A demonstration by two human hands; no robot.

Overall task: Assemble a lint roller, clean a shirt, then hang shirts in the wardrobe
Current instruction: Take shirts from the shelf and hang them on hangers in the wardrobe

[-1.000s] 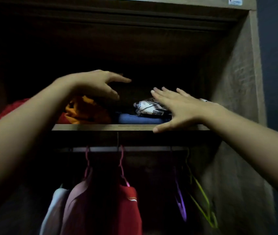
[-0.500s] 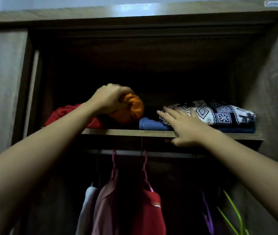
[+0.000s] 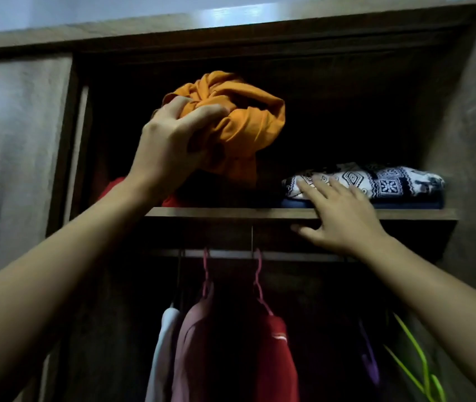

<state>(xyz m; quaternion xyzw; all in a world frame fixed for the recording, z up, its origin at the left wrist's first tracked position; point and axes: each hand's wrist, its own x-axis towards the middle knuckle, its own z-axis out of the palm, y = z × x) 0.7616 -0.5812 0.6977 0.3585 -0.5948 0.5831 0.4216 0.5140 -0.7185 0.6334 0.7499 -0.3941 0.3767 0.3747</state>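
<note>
My left hand (image 3: 170, 143) grips a bunched orange shirt (image 3: 242, 117) and holds it up above the wardrobe's upper shelf (image 3: 216, 212). My right hand (image 3: 338, 216) rests flat on the shelf's front edge, fingers spread, touching a folded black-and-white patterned garment (image 3: 387, 181) that lies on a folded blue one (image 3: 410, 203). A red garment (image 3: 115, 185) lies on the shelf at the left, partly hidden behind my left arm. No lint roller is in view.
Under the shelf a rail (image 3: 289, 256) carries pink hangers (image 3: 206, 271) with white (image 3: 164, 343), dusty pink (image 3: 193, 343) and red (image 3: 274, 349) shirts. Bare purple (image 3: 368, 361) and green (image 3: 413, 355) hangers hang at the right. A wardrobe door panel (image 3: 13, 155) stands left, a side wall (image 3: 474, 140) right.
My left hand closed on the orange shirt and lifted it up off the shelf. My right hand stayed on the shelf edge by the patterned garment.
</note>
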